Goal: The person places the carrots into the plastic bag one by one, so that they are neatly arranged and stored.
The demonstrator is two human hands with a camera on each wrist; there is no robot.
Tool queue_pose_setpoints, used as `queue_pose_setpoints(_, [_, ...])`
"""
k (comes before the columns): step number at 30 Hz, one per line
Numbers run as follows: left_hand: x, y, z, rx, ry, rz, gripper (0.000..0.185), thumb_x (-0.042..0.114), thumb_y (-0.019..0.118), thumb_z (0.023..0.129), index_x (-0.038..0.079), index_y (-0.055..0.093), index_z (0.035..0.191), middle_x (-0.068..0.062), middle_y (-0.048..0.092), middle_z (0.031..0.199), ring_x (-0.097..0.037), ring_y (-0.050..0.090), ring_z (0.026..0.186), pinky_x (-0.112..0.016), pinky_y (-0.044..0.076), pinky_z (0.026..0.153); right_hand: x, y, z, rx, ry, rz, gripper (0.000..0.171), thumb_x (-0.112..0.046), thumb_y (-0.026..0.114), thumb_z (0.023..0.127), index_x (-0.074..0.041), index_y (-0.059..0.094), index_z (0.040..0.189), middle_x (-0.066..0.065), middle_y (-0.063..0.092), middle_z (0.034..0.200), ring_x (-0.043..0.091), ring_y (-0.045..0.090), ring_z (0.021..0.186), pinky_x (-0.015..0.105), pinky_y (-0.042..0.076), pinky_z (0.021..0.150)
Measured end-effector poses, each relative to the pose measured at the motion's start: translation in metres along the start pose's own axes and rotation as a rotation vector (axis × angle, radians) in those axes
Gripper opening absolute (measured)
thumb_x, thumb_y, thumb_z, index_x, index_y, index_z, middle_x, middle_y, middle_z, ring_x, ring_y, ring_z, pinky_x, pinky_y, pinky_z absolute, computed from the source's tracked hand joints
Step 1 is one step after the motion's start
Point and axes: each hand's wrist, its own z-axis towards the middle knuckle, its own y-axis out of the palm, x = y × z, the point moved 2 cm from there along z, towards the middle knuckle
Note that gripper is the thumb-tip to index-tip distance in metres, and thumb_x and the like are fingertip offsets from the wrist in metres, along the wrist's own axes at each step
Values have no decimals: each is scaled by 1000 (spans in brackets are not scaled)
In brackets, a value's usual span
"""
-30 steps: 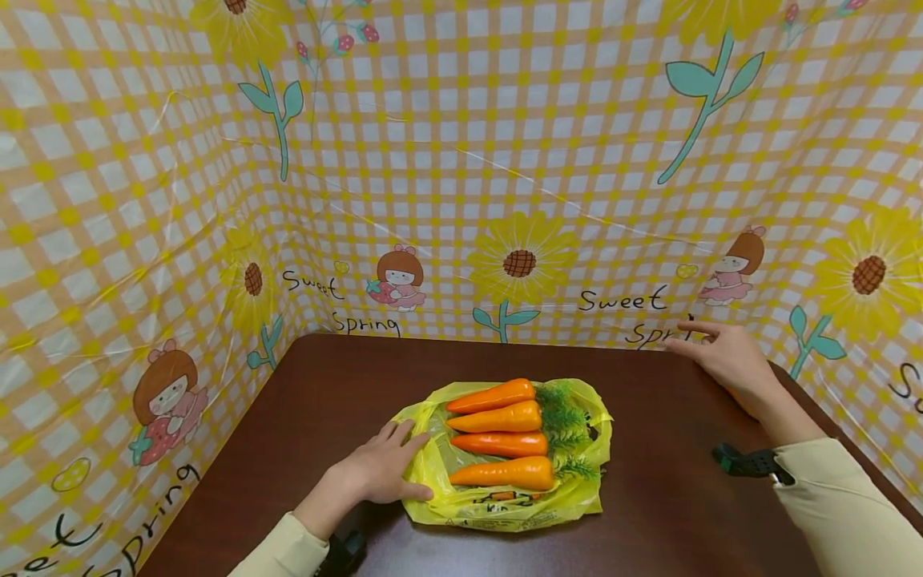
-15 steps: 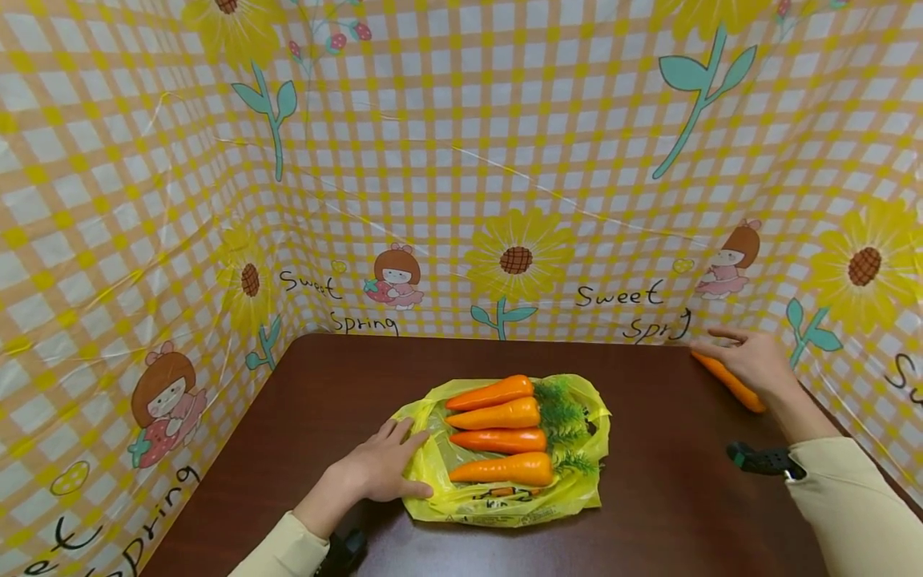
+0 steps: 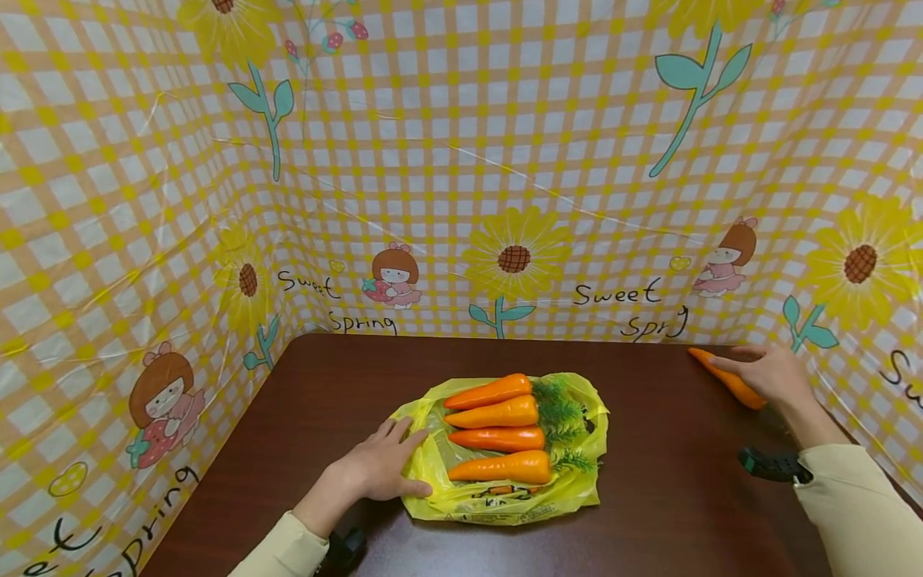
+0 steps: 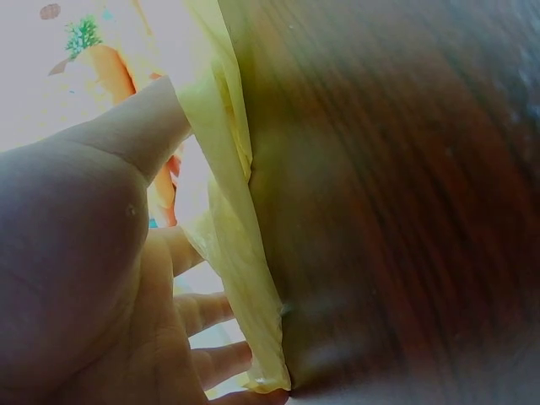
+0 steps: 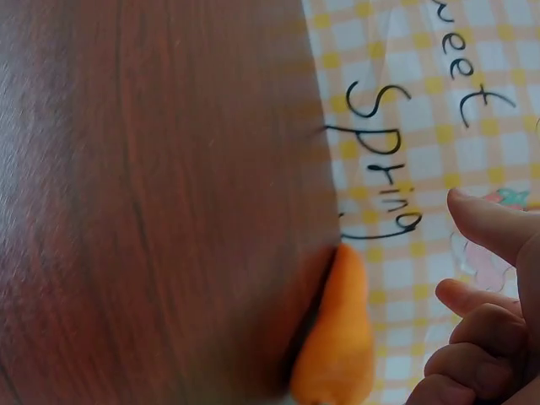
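Observation:
Several orange carrots with green tops lie side by side on a yellow plastic bag in the middle of the dark brown table. My left hand rests flat on the bag's left edge, fingers straight; the left wrist view shows the thumb against the bag's fold. A lone carrot lies at the back right, next to the wall. My right hand sits over its thick end with loosely bent fingers beside the carrot, not wrapped round it.
A checked yellow cloth with sunflowers walls the table at the back and on both sides. Black wrist mounts show on both sleeves. Bare tabletop lies between the bag and the lone carrot.
My right hand has moved right and toward me along the back wall, uncovering the lone carrot's tip and settling over its thick end. The left hand and the bag have stayed put.

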Motion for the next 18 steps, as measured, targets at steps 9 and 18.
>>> queue_pose_setpoints(9, [-1,1,1,11,6,2,88,60,69,88,17,37,157,-16,22,165,-43,23,151,-61,36,112,21,3,-3,-46,45,-44,97,-72,55,90,10,48,142,45,53,124,37,62,76,32,43,55])
queue_pose_setpoints(18, [-1,0,1,9,0,2,88,60,69,88,17,37,157,-15,22,165,-43,23,151,-61,36,112,31,2,-4,-57,17,-116,87,-64,55,94,13,53,136,47,42,135,61,52,106,46,51,69])
